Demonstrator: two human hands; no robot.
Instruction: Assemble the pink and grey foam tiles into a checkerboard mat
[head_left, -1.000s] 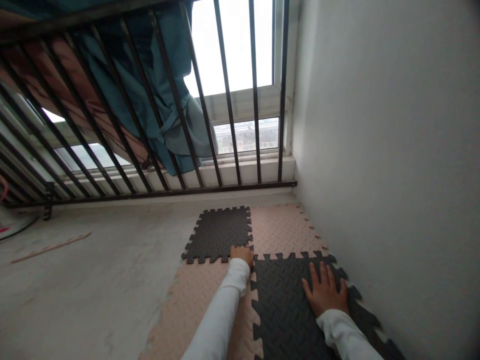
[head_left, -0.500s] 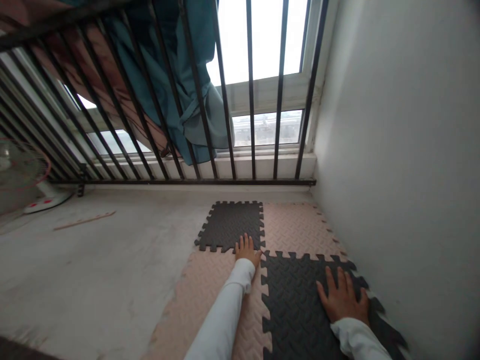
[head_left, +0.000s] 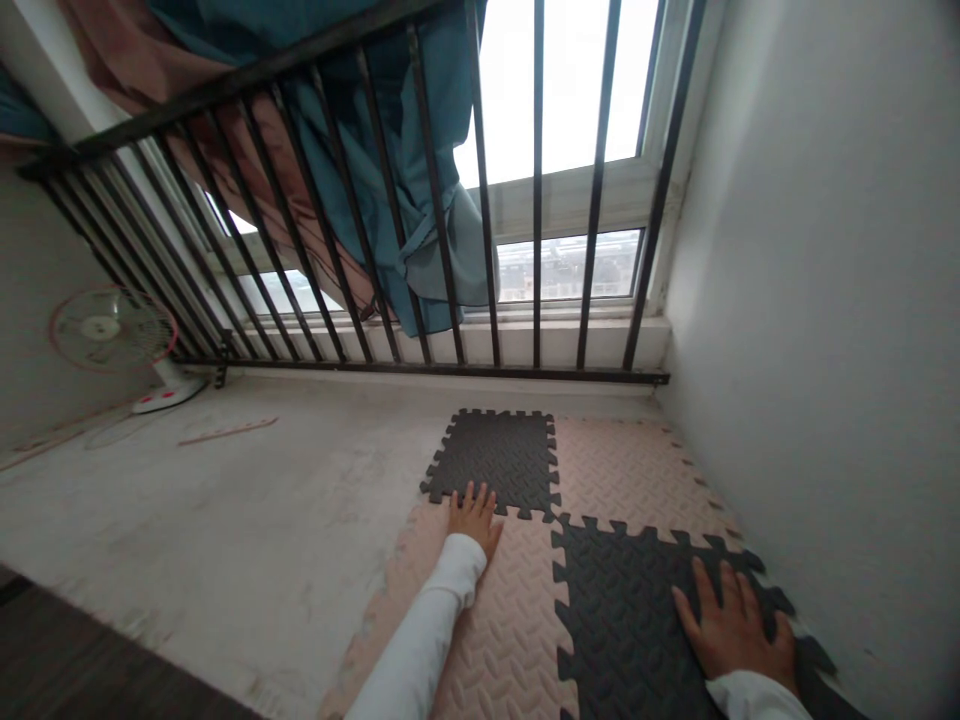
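Interlocking foam mats lie on the floor in the corner by the wall. My left hand (head_left: 472, 515) lies flat with fingers spread on the seam between the far black mat (head_left: 499, 462) and the near pink mat (head_left: 499, 625). My right hand (head_left: 735, 630) rests flat, fingers apart, on the near black mat (head_left: 626, 610), close to the wall. A second pink mat (head_left: 626, 470) fills the far right corner. Both arms wear white sleeves.
A black barred railing (head_left: 420, 250) runs along the window, with teal and pink curtains (head_left: 390, 160) behind it. A small white fan (head_left: 112, 335) stands at the left by the wall. A thin strip (head_left: 225, 432) lies on the bare concrete floor (head_left: 225, 520). White wall (head_left: 825, 300) at right.
The view has swung left, bringing the fan into sight. My left hand opened from curled to flat and slid left along the seam. My right hand stays flat on the near black mat.
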